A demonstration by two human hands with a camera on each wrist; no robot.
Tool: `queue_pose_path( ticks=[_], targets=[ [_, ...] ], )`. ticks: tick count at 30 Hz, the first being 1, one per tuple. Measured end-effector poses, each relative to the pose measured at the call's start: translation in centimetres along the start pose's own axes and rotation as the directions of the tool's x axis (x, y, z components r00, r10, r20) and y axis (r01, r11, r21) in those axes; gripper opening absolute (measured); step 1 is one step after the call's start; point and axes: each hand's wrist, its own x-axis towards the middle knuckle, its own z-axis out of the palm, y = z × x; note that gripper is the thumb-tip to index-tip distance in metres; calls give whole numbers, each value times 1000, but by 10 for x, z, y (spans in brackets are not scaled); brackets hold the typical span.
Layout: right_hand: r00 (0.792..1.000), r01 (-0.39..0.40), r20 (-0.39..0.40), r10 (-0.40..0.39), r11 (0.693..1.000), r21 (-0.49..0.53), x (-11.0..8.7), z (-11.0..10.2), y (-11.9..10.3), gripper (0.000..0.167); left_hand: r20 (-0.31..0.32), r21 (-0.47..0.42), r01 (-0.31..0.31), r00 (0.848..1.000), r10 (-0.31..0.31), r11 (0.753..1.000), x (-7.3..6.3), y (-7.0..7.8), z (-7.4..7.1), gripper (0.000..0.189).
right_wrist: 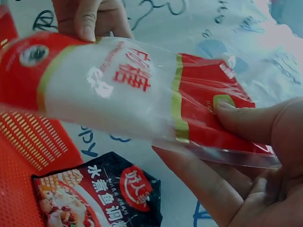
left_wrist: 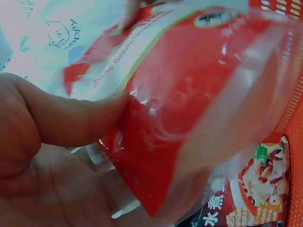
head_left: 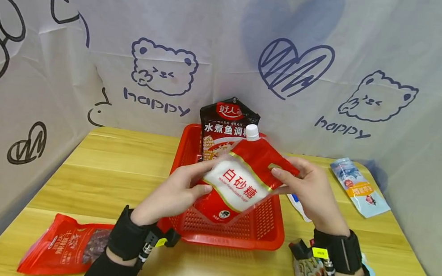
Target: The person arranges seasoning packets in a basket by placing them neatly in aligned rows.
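Note:
Both hands hold a red and white bag of white granulated sugar (head_left: 236,184) with a white screw cap, tilted above a red plastic basket (head_left: 234,242). The left hand (head_left: 172,193) pinches its left edge, thumb on the front. At the upper right corner the right hand (head_left: 308,190) grips the bag between thumb and fingers, seen closely in the right wrist view. Behind the sugar, a black and red seasoning packet (head_left: 227,129) stands upright in the basket, its lower part hidden by the sugar bag.
A red bag of dried chili (head_left: 66,245) lies at the front left of the wooden table (head_left: 121,159). On the right are a light blue and orange packet (head_left: 361,188) and, partly under the right wrist, a patterned packet (head_left: 307,275). A cloth with drawings hangs behind.

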Motion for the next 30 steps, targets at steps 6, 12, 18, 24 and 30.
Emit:
queue_pose_path(
  ticks=[6, 12, 18, 24, 30],
  targets=[
    [997, 71, 17, -70, 993, -94, 14, 3, -17, 32, -139, 134, -46, 988, 65, 990, 3, -4, -2, 64],
    [984, 175, 53, -168, 968, -182, 34, 4, -26, 25, -239, 236, -42, 966, 100, 971, 2, -10, -18, 63],
    [980, 198, 76, -185, 946, -257, 59, 5, -25, 22, -274, 348, 122, 961, -23, 929, 0, -24, -39, 54],
    [975, 217, 116, -188, 918, -333, 90, 11, -17, 19, -246, 466, 249, 958, -146, 849, -5, -36, -57, 52],
    [970, 235, 147, -193, 896, -376, 116, 21, -1, 20, -191, 449, 280, 958, -215, 849, 1, -48, -59, 56]
  ],
)
